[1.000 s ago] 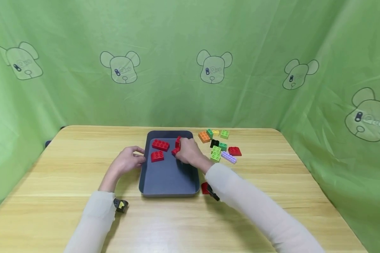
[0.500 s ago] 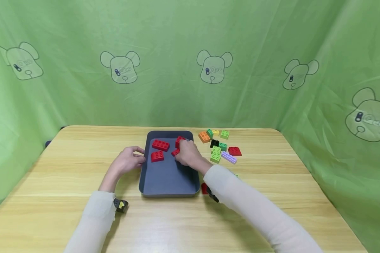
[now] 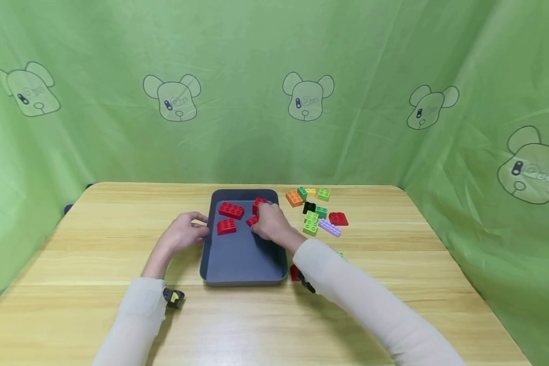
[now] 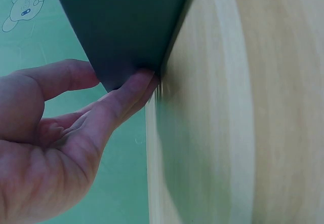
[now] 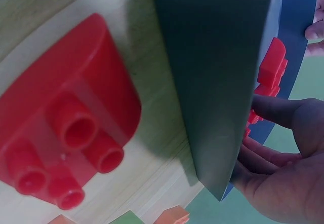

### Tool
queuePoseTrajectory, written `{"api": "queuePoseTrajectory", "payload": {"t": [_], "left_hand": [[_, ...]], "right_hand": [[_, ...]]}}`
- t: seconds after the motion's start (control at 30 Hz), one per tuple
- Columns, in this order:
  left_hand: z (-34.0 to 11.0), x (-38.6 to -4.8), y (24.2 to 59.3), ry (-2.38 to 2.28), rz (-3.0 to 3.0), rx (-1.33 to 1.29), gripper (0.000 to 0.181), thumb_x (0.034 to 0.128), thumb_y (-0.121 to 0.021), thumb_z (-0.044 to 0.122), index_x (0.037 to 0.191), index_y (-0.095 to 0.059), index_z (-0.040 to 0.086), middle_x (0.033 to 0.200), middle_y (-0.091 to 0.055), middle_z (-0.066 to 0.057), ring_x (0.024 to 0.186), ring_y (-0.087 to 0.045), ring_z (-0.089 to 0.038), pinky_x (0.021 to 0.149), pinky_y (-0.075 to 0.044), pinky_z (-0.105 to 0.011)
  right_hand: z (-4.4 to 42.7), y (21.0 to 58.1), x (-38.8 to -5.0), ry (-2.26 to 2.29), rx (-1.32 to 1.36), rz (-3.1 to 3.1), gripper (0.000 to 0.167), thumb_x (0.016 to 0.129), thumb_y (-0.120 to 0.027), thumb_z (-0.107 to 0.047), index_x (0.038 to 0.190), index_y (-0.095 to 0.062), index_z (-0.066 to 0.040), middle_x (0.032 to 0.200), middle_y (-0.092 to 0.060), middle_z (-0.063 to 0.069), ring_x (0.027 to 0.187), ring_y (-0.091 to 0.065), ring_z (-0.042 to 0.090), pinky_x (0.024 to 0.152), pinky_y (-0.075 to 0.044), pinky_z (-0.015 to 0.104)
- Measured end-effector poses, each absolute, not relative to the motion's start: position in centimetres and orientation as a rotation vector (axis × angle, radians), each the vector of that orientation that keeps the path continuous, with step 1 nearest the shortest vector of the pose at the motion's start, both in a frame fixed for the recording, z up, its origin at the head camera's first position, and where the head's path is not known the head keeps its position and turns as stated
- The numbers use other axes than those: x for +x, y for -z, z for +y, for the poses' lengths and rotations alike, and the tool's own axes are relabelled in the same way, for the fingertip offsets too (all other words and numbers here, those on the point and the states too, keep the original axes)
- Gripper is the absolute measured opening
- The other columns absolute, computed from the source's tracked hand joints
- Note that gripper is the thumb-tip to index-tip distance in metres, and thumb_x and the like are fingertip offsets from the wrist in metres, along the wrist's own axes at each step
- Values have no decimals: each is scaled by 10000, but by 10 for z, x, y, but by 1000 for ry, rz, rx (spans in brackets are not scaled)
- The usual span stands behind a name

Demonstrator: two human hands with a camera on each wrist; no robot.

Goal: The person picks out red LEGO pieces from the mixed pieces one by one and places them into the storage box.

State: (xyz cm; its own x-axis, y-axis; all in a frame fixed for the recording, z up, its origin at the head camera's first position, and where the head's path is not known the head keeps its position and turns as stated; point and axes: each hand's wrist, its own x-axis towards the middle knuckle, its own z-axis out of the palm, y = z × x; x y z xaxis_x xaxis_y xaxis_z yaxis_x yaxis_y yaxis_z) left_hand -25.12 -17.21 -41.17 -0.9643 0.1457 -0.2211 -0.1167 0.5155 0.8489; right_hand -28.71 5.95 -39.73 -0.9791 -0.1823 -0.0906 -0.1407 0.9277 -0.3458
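Shifted slightly nearer with right hand (image 3: pixel 273 224), pinching one red brick (image 3: pixel 252 220) beside three others (image 3: pixel 231 210) inside the tray (image 3: pixel 244 260), touching it with relaxed left hand (image 3: pixel 184 232), leaving two red pieces (image 3: pixel 338 219) outside.

Both pale-sleeved arms (image 3: pixel 366 300) stretched forward, converging. Left hand (image 3: pixel 186 232) turned inward, fingers slightly parted. Right hand (image 3: pixel 271 222) angled left, fingers bent downward, tips hidden.

Red studded plastic bricks (image 3: pixel 231 210) are sitting toward twelve o'clock inside a dark blue-grey rectangular tray (image 3: pixel 242 264).
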Motion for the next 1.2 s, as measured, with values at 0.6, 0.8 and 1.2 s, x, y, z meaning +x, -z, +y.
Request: {"api": "queuePoseTrajectory", "payload": {"t": [0.6,0.8,1.2], "left_hand": [[-171,-253,411,-1400,2513,22,427,985,-598,106,1376,-524,-52,1306,-638,-303,1097,-711,-349,976,-580,-424],[-172,-252,409,-1387,2519,30,430,989,-593,101,1380,-518,-62,1302,-637,-310,1084,-713,-354,963,-584,-424],[-173,-251,412,-1412,2511,39,431,985,-594,89,1377,-515,-73,1297,-634,-320,1096,-708,-371,974,-582,-434]], "right_hand": [[75,366,-291,634,-239,2996,255,893,-763,-224,981,-616,-35,817,-612,72,686,-583,166,548,-476,234],[92,355,-297,657,-218,3026,212,914,-717,-217,959,-615,-37,881,-626,91,718,-578,187,592,-472,277],[130,342,-306,617,-152,3039,207,916,-668,-223,956,-602,-30,932,-621,124,808,-544,241,658,-480,304]]}}
